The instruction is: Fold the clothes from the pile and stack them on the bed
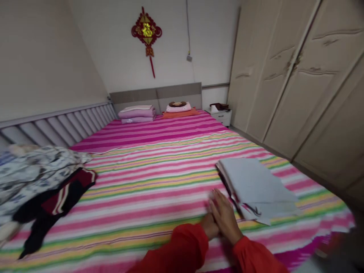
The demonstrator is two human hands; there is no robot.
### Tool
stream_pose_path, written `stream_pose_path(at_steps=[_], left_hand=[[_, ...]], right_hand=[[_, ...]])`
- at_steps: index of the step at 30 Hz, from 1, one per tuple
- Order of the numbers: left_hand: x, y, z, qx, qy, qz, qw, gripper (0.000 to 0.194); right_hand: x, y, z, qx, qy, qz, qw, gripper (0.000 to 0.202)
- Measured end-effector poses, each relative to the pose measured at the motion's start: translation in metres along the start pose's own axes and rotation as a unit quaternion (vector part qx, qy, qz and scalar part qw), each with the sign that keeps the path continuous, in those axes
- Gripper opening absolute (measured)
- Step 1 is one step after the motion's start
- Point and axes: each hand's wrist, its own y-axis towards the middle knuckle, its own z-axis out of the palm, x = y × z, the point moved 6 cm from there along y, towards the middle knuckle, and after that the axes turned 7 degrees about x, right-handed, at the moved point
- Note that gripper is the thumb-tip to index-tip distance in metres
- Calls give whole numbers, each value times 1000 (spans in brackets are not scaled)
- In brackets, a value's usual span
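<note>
Both my hands rest together low on the striped bed sheet (159, 167), in red sleeves. My right hand (226, 214) lies flat with fingers apart, on top of my left hand (209, 224), which is mostly hidden beneath it. Neither holds anything. Just right of my hands sits a folded stack of pale grey-blue cloth (256, 185), with darker layers showing at its near edge. A dark red and black garment with white stripes (57, 199) lies at the left, beside a rumpled blue floral fabric (34, 170).
Folded pink bedding (138, 113) and a pillow on an orange cloth (179, 108) lie by the headboard. A white nightstand (223, 115) stands at the far right corner. A beige wardrobe (298, 83) runs along the right. A padded panel (62, 125) lines the left wall.
</note>
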Motion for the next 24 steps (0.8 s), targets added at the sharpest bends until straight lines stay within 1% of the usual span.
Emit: stream_pose_path(at_steps=[2,4,6,8,10,13,15,17,19,21,23,24], left_hand=[[9,-28,-39,-52,-7,19,998,28],[17,-61,-84,-127,-36,29,991,31],[22,-100,-131,-219,-73,40,972,36],[26,-139,-174,-302,-100,62,946,39],[31,-177,-211,-362,-117,80,921,37],[41,-229,-260,-444,-142,102,879,33],[45,-262,-292,-494,-156,117,848,30],[45,-293,-325,-546,-164,137,810,26],[40,-323,-357,-602,-166,161,765,25],[31,-350,-387,-655,-158,179,717,29],[18,-371,-411,-693,-140,191,681,38],[10,-378,-421,-705,-128,198,669,39]], right_hand=[[14,-10,38,47,12,29,998,48],[24,-15,66,86,-3,63,994,49],[33,-16,85,111,-31,85,990,51],[41,-15,97,115,-52,97,987,51],[46,-15,102,97,-65,109,987,52],[53,-16,104,51,-97,112,988,53],[58,-18,103,28,-123,101,987,52],[63,-19,102,11,-147,92,985,51],[66,-20,100,-5,-164,88,983,51],[69,-20,100,-16,-173,86,981,50],[69,-19,100,-19,-176,85,981,49],[69,-19,101,-18,-176,84,981,49]])
